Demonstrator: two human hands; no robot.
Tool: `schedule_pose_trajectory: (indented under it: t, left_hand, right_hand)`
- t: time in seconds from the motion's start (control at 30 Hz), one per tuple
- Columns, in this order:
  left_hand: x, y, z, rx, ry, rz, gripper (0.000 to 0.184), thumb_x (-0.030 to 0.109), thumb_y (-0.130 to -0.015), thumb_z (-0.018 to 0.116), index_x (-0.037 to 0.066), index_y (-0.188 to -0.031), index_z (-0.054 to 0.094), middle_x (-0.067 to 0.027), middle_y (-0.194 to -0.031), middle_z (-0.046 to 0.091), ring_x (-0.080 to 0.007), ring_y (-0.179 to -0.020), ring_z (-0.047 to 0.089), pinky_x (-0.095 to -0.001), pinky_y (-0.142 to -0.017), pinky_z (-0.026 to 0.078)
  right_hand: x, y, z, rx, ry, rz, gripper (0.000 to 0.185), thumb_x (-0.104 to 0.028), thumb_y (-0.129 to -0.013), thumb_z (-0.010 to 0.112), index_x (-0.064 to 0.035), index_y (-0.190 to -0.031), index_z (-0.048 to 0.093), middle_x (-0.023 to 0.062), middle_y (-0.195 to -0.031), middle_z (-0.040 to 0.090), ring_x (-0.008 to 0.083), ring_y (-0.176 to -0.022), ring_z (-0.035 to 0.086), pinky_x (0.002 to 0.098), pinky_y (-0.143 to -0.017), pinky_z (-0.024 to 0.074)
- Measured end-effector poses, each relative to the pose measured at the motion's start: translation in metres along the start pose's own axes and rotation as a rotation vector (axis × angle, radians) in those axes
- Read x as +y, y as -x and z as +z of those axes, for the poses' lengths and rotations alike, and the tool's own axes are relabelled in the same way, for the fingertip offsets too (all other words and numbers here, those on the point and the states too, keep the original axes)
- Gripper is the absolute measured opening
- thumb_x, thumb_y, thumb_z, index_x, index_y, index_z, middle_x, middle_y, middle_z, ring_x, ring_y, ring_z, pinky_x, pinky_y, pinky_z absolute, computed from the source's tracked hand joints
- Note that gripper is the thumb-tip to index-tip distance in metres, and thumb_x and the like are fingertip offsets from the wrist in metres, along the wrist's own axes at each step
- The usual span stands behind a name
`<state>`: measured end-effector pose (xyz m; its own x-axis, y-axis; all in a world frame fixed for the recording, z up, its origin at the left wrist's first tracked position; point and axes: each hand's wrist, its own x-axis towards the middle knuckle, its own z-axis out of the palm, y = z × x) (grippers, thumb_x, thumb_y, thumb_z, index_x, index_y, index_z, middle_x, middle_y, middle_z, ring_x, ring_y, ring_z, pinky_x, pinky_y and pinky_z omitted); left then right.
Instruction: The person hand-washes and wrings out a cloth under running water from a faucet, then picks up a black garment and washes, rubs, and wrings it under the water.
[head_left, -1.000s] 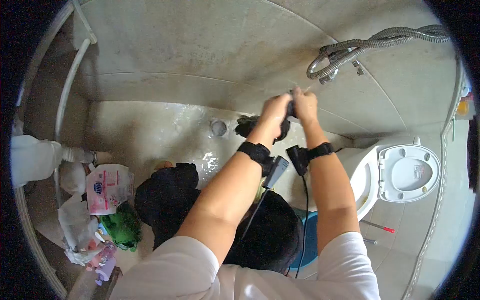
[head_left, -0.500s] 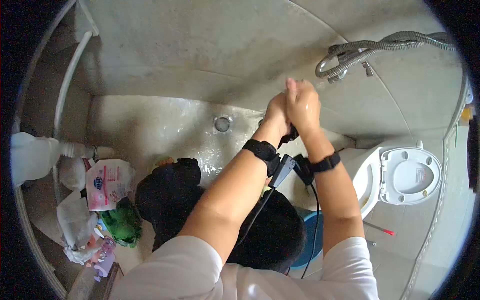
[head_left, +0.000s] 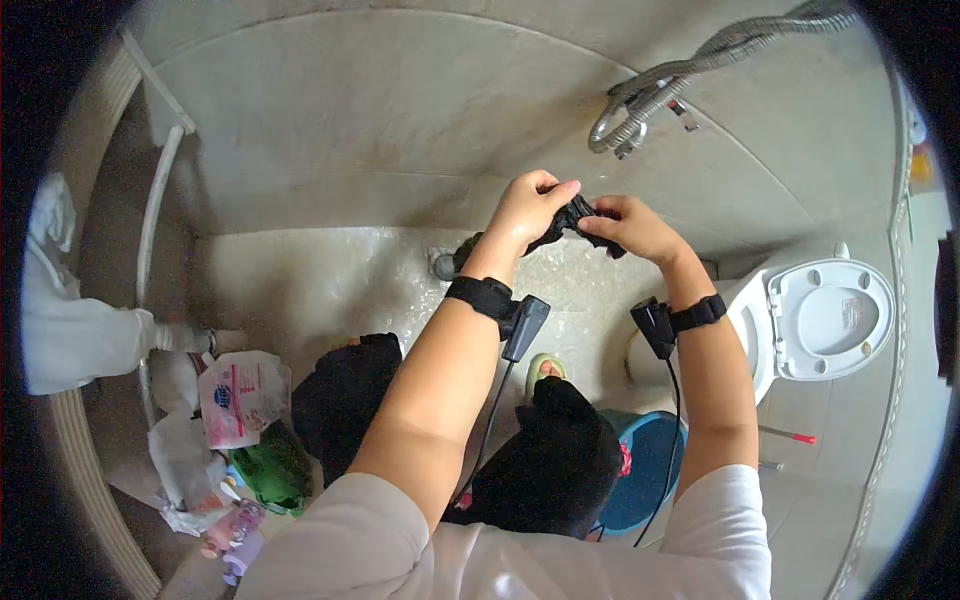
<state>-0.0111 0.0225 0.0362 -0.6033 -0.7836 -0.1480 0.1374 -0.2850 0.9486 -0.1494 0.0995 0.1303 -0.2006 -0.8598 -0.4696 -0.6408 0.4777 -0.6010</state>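
Both of my hands are closed on a bunched black cloth [head_left: 572, 218] held up near the wall, above the wet floor. My left hand [head_left: 535, 208] pinches its left part, with the thumb pointing right. On the right part, my right hand [head_left: 632, 230] grips with thumb and fingers. A dark end of the cloth hangs behind my left wrist, beside the round floor drain [head_left: 443, 264]. Black straps with small devices sit on both of my wrists.
A toilet [head_left: 830, 318] stands at the right, with a blue basin [head_left: 645, 475] near my right arm. Bags, a pink-and-white packet [head_left: 240, 398] and bottles [head_left: 238, 530] lie at the left. A coiled metal hose [head_left: 690, 70] hangs on the wall.
My hands were pressed together around the cloth and have moved apart, showing the dark cloth stretched between them. The view has shifted, and a green slipper and more of the basin now show.
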Motion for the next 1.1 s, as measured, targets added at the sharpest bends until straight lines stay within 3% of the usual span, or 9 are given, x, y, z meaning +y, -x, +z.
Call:
schedule_pose_trajectory:
  t: [0.13,0.37,0.43,0.5,0.73,0.87,1.0,1.07,1.1]
  left_hand:
    - [0.018,0.001,-0.001,0.021,-0.130,0.288,0.018,0.018,-0.082,0.066,0.002,-0.082,0.058,-0.0018,-0.072,0.058,-0.0087,-0.063,0.051,-0.0237,-0.056,0.042]
    - [0.031,0.007,-0.015,0.094,-0.296,0.373,0.024,0.018,-0.076,0.072,0.001,-0.082,0.056,-0.0008,-0.066,0.054,-0.0107,-0.059,0.049,-0.0263,-0.055,0.043]
    - [0.026,0.007,-0.029,0.018,-0.475,0.276,0.026,0.018,-0.074,0.073,0.001,-0.086,0.058,-0.0012,-0.068,0.055,-0.0113,-0.061,0.050,-0.0269,-0.057,0.043]
    - [0.022,0.004,-0.039,-0.074,-0.659,0.095,0.034,0.022,-0.073,0.073,0.001,-0.098,0.062,-0.0030,-0.075,0.059,-0.0132,-0.070,0.054,-0.0273,-0.066,0.045]
    - [-0.010,-0.005,-0.018,-0.064,-0.419,0.237,0.050,0.026,-0.075,0.071,-0.001,-0.114,0.053,-0.0111,-0.096,0.061,-0.0164,-0.086,0.056,-0.0295,-0.079,0.045]
    - [-0.005,-0.002,-0.012,-0.150,-0.077,0.050,0.044,0.020,-0.077,0.067,-0.005,-0.111,0.054,-0.0143,-0.097,0.063,-0.0194,-0.087,0.059,-0.0314,-0.078,0.046]
    - [0.008,-0.004,-0.014,0.012,0.215,0.087,0.033,0.009,-0.078,0.064,-0.003,-0.107,0.053,-0.0105,-0.094,0.061,-0.0176,-0.083,0.058,-0.0299,-0.074,0.047]
    - [0.027,0.004,-0.015,0.051,0.356,0.061,0.030,0.000,-0.078,0.060,0.001,-0.107,0.052,-0.0074,-0.095,0.059,-0.0167,-0.085,0.057,-0.0298,-0.077,0.047]
    - [0.028,0.003,-0.016,0.048,0.405,0.077,0.030,-0.001,-0.078,0.059,0.002,-0.107,0.051,-0.0063,-0.095,0.058,-0.0159,-0.083,0.056,-0.0289,-0.075,0.047]
  right_hand:
    - [-0.003,0.003,-0.021,0.240,-0.042,-0.217,0.013,-0.015,-0.080,0.063,-0.0025,-0.084,0.063,0.0002,-0.065,0.058,0.0079,-0.053,0.049,0.0253,-0.047,0.0400]
    - [-0.014,0.003,-0.029,0.384,0.013,-0.326,0.015,-0.016,-0.081,0.063,-0.0022,-0.086,0.062,0.0021,-0.071,0.061,0.0103,-0.058,0.055,0.0252,-0.050,0.0443]
    - [-0.011,0.002,-0.032,0.437,0.052,-0.390,0.015,-0.016,-0.082,0.062,-0.0024,-0.089,0.062,0.0026,-0.072,0.061,0.0111,-0.059,0.057,0.0251,-0.051,0.0457]
    - [-0.010,0.004,-0.035,0.385,-0.299,-0.182,0.017,-0.015,-0.084,0.059,-0.0039,-0.097,0.061,0.0037,-0.077,0.063,0.0120,-0.060,0.058,0.0253,-0.048,0.0477]
    - [-0.005,0.007,-0.027,0.171,-0.603,-0.149,0.019,-0.016,-0.085,0.059,-0.0076,-0.102,0.060,0.0028,-0.079,0.063,0.0114,-0.061,0.060,0.0252,-0.046,0.0486]
    - [-0.010,0.011,-0.030,0.123,-0.614,-0.240,0.018,-0.015,-0.085,0.058,-0.0073,-0.101,0.060,0.0001,-0.078,0.062,0.0092,-0.059,0.058,0.0229,-0.045,0.0451]
    - [0.007,0.014,-0.052,0.203,-0.355,-0.187,0.019,-0.018,-0.081,0.063,-0.0093,-0.098,0.062,-0.0012,-0.072,0.060,0.0096,-0.058,0.055,0.0232,-0.049,0.0437]
    - [0.008,0.021,-0.056,0.049,0.170,-0.181,0.024,-0.023,-0.077,0.067,-0.0092,-0.096,0.064,0.0043,-0.074,0.063,0.0150,-0.065,0.058,0.0281,-0.057,0.0462]
    - [-0.003,0.032,-0.054,-0.012,0.397,-0.209,0.037,-0.040,-0.078,0.065,-0.0080,-0.096,0.065,0.0108,-0.081,0.065,0.0225,-0.075,0.061,0.0347,-0.068,0.0471]
